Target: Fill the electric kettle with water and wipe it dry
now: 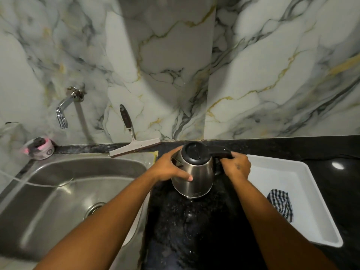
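Observation:
A steel electric kettle (pixel 196 172) with a black lid and black handle stands on the black granite counter (pixel 194 227), its lid closed. My left hand (pixel 169 168) wraps the left side of its body, thumb across the front. My right hand (pixel 236 167) grips the black handle on its right. A blue-and-white checked cloth (pixel 280 204) lies in a white tray (pixel 311 191) to the right. The chrome tap (pixel 63 112) juts from the marble wall above the steel sink (pixel 68 191); no water runs from it.
A squeegee (pixel 132 137) leans on the wall behind the sink's right corner. A small bowl with a pink-and-black scrubber (pixel 39 148) sits at the sink's back left. Water drops speckle the counter in front of the kettle.

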